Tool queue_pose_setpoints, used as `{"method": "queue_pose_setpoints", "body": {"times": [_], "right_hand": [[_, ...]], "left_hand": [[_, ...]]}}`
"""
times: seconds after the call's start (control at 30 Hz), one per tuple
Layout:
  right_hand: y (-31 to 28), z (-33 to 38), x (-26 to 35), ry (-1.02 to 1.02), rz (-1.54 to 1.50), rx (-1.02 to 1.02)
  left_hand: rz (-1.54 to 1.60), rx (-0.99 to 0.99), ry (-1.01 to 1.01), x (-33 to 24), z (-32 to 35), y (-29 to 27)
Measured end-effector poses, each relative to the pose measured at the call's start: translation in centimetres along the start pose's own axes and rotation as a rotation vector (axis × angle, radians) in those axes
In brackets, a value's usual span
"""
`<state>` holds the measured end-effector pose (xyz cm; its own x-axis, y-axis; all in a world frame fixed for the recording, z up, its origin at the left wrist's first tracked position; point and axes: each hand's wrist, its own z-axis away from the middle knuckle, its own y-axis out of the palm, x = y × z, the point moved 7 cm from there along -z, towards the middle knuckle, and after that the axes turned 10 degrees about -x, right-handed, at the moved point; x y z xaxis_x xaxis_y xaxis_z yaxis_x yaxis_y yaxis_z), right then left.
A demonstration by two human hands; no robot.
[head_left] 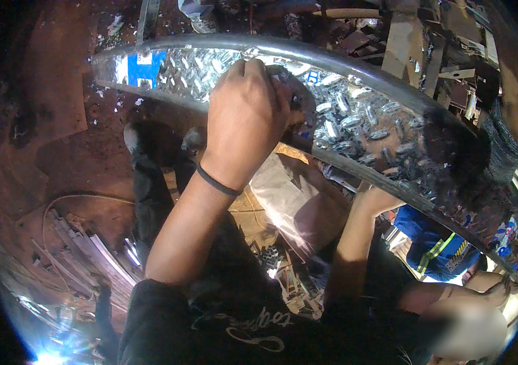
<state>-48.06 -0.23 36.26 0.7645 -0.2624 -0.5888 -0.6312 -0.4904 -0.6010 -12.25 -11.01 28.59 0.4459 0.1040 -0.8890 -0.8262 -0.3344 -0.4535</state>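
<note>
Before you, a long metal tread panel (pixel 368 115) stretches from upper left to lower right. Raised silver lozenges cover its face, shiny along the middle and dark, grimy toward your right. A smooth grey rounded rail (pixel 356 68) borders its far side; a narrower dark edge (pixel 362 174) borders yours. Blue-and-white markings (pixel 134 70) show near its left end.

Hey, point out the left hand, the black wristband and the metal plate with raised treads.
Left hand (pixel 245 104): head view, on the back of the hand.
Black wristband (pixel 216 184): head view, middle of the visible band.
Metal plate (pixel 356 121): head view, on its treaded face.
</note>
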Motion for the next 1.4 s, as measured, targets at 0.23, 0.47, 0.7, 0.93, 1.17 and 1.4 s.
{"method": "queue_pose_setpoints", "body": {"times": [0.23,0.47,0.7,0.93,1.17,1.4], "right_hand": [[0.6,1.2,-0.8,-0.083,0.151,0.023],[-3.0,-2.2,2.4,0.126,-0.312,-0.11],[-4.2,-5.3,4.5,0.059,-0.405,-0.053],[-2.9,-4.5,3.6,0.242,-0.617,0.007],[-2.6,-3.8,3.2,0.327,-0.71,0.046],[-2.8,-4.2,3.4,0.358,-0.746,0.061]], "left_hand": [[0.156,-0.05,0.091,0.2,1.4,-0.4],[0.173,-0.128,0.054,0.2,2.6,-0.2],[0.156,-0.189,0.029,0.2,2.7,-0.2],[0.287,-0.199,-0.042,1.3,3.7,0.1],[0.293,-0.21,-0.042,1.5,3.0,-0.4],[0.244,-0.24,-0.027,1.3,3.0,-0.4]]}}
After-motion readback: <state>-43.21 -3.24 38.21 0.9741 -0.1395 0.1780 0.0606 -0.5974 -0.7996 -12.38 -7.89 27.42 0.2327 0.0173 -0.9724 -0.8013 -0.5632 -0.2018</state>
